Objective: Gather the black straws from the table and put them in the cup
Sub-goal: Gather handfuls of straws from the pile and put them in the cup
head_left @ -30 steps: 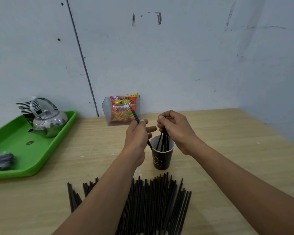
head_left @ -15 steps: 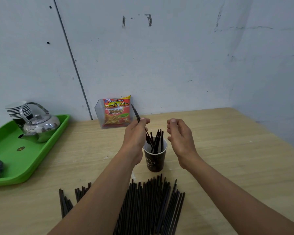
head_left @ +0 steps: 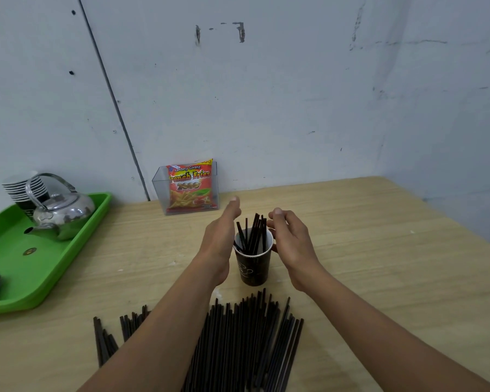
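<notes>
A dark paper cup (head_left: 253,264) stands in the middle of the wooden table (head_left: 379,264) with several black straws (head_left: 253,232) leaning upright inside it. My left hand (head_left: 219,239) is just left of the cup, fingers straight and empty. My right hand (head_left: 293,241) hovers at the cup's right side, fingers relaxed, holding nothing. A large pile of black straws (head_left: 246,343) lies flat on the table in front of the cup, between and under my forearms. A smaller bunch of straws (head_left: 111,338) lies further left.
A green tray (head_left: 40,267) at the left holds a metal kettle (head_left: 60,213), a stack of paper cups (head_left: 23,188) and a dark object at its near end. A clear box with a snack packet (head_left: 190,188) stands against the wall.
My left hand let its straw go into the cup and its fingers straightened. My right hand, which earlier pinched the straws in the cup, let go and moved to the cup's right side.
</notes>
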